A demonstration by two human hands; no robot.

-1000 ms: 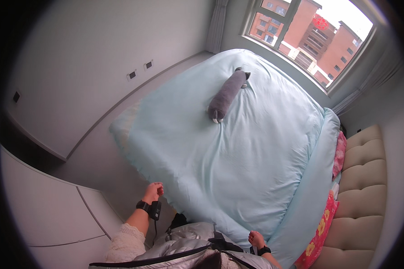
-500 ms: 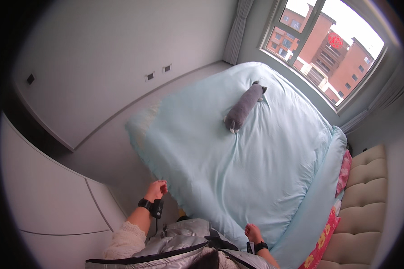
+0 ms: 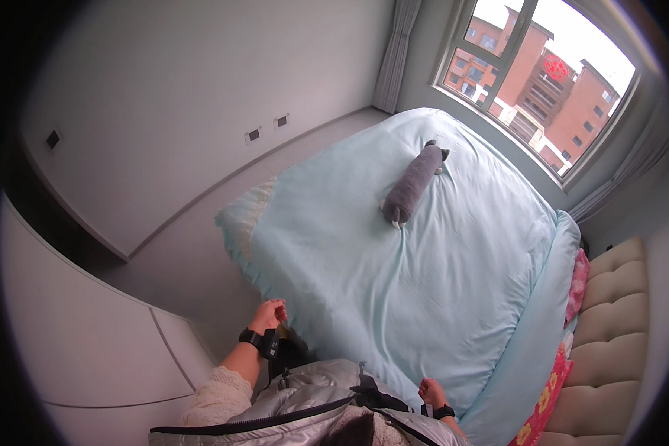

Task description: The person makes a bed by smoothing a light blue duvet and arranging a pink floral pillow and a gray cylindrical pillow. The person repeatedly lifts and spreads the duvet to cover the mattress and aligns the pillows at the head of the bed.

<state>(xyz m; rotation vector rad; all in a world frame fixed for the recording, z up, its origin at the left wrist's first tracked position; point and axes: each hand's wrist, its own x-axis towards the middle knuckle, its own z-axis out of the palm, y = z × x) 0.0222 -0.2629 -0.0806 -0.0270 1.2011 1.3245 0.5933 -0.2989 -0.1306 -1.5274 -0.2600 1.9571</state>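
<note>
A light blue quilt (image 3: 342, 260) with a frilled edge covers the bed. My left hand (image 3: 267, 315) is closed beside the quilt's frilled left edge, its fingers curled. Whether it pinches the fabric I cannot make out. My right hand (image 3: 431, 390) makes a loose fist at the quilt's near side, close to my body, and what lies inside its fingers is hidden. Farther off, a long grey plush toy (image 3: 412, 186) with dark ears and white paws rests on top of the quilt, out of reach of both hands. Long creases run from it toward me.
A tufted beige headboard (image 3: 609, 334) stands on the right, with a red floral pillow (image 3: 546, 394) and a pink one (image 3: 578, 286) beside it. White cabinets (image 3: 89, 320) are at the left. Grey curtains (image 3: 398, 56) flank the window (image 3: 535, 82). A floor strip (image 3: 178, 275) runs left of the bed.
The view has shifted slightly, so the bed and toy sit a little lower and to the right. Both hands stay closed in nearly the same places by the quilt.
</note>
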